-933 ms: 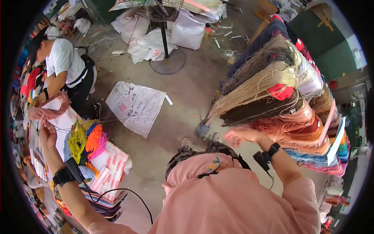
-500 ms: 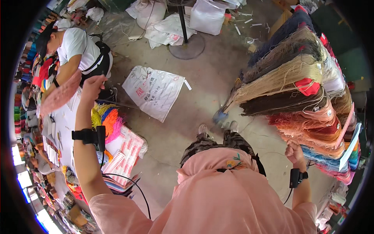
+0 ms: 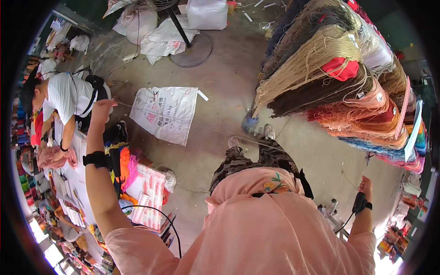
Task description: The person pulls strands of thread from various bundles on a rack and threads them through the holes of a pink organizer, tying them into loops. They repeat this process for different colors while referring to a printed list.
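My left hand [image 3: 102, 110] is raised at the left, its fingers closed on a thin pale thread [image 3: 201, 126]. From there the thread runs slantwise across the floor toward my right side; part of it is too faint to follow. At the lower right, my right hand [image 3: 365, 186] is a closed fist with a short stretch of thin thread at its fingers. Beyond that fist hang thick hanks of yarn [image 3: 302, 75] in beige, brown, orange, blue and other colours on a rack.
A co-worker in a white shirt [image 3: 66, 94] leans over a table at the left, hands on pink yarn [image 3: 52, 156]. A white printed sack [image 3: 169, 126] lies on the floor. Full white sacks [image 3: 207, 13] and a fan stand [image 3: 179, 27] are farther off. Bright yarn bundles [image 3: 126, 165] lie nearby.
My right hand has moved down and outward from the hanks, and the thread between my hands shows more. The co-worker has drawn the pink yarn onto the table. My view has shifted rightward.
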`<state>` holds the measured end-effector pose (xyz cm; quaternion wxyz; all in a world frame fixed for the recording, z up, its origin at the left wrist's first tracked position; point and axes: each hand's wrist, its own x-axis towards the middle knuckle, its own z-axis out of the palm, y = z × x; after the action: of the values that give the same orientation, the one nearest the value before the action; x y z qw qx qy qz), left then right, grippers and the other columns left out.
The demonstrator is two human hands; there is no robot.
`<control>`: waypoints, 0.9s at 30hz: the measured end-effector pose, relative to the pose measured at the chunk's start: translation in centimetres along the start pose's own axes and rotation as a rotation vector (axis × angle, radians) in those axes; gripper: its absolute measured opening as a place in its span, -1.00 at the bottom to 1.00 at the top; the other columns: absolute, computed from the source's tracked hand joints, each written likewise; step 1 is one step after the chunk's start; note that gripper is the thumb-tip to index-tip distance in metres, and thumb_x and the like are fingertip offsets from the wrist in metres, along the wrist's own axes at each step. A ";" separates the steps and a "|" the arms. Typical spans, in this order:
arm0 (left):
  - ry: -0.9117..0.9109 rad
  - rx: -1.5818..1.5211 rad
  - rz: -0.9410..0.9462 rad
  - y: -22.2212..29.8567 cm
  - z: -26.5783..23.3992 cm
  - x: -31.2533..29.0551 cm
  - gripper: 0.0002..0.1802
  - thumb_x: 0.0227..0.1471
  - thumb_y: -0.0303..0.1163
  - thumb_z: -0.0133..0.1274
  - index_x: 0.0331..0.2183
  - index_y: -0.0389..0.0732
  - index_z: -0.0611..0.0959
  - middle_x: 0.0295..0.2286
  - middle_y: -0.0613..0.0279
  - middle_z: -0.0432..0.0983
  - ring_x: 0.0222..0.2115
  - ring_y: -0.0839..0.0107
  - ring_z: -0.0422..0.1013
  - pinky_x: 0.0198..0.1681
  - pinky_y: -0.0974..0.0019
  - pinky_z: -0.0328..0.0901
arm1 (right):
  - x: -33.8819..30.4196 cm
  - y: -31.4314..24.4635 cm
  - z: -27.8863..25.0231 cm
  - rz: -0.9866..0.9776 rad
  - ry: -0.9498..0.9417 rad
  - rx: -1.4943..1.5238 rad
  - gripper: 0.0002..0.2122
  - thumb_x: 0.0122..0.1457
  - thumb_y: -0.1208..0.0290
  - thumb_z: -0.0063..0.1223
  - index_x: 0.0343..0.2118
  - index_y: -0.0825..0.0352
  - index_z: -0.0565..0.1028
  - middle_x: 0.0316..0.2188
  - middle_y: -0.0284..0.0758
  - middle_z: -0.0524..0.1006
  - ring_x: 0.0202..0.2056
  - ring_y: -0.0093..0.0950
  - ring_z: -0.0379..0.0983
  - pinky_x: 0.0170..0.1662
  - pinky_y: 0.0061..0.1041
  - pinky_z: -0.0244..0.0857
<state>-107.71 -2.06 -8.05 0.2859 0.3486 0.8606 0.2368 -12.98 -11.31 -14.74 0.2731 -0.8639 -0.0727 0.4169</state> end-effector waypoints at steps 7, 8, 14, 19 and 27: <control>0.661 0.610 -0.083 -8.6 -11.6 6.4 -0.68 -0.22 -0.23 -0.16 -0.39 -0.11 0.58 -0.37 0.04 0.43 -0.34 0.15 0.35 -0.32 0.28 0.23 | 7.0 5.4 -16.4 0.052 0.564 -0.127 -0.79 -0.07 0.40 -0.13 -0.79 0.15 0.24 -0.88 -0.52 0.12 -0.85 -0.62 0.03 -0.80 -0.61 -0.05; 0.696 0.525 -0.139 -7.1 -11.5 6.1 -0.68 -0.22 -0.24 -0.16 -0.39 -0.12 0.57 -0.35 0.06 0.43 -0.35 0.17 0.36 -0.30 0.29 0.22 | 5.1 5.6 -17.5 0.073 0.605 -0.097 -0.78 -0.07 0.40 -0.14 -0.79 0.14 0.22 -0.88 -0.53 0.10 -0.86 -0.64 0.01 -0.81 -0.63 -0.08; 0.255 -0.268 -0.046 -2.9 -10.9 4.1 -0.71 -0.22 -0.24 -0.05 -0.43 -0.21 0.55 -0.69 0.39 0.24 -0.67 0.56 0.17 -0.62 0.48 0.11 | -2.1 1.3 -5.2 0.136 0.037 -0.091 -0.73 -0.06 0.45 -0.16 -0.81 0.09 0.13 -0.88 -0.59 0.00 -0.87 -0.74 -0.13 -0.84 -0.73 -0.24; -0.574 0.046 0.269 10.4 5.7 -7.9 -0.86 -0.17 -0.45 -0.07 -0.54 -0.25 0.57 -0.70 0.46 0.31 -0.67 0.71 0.15 -0.66 0.58 0.03 | -19.1 -4.9 20.7 0.096 -0.849 -0.147 -0.76 -0.02 0.49 -0.12 -0.76 0.17 0.19 -0.86 -0.59 0.02 -0.84 -0.72 -0.11 -0.79 -0.71 -0.20; -1.001 0.035 0.684 17.8 10.3 -15.2 -0.83 -0.17 -0.41 -0.01 -0.52 -0.35 0.53 -0.69 0.33 0.41 -0.64 0.69 0.21 -0.58 0.54 0.13 | -30.5 -12.0 41.2 -0.217 -1.474 0.082 -0.82 0.05 0.40 -0.18 -0.48 0.45 0.38 -0.54 -0.25 0.44 -0.57 -0.53 0.39 -0.51 -0.64 0.28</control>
<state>-83.64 0.43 0.27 0.5578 0.6792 0.4645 0.1086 -62.66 4.91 -8.31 0.2253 -0.3375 -0.3064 0.8611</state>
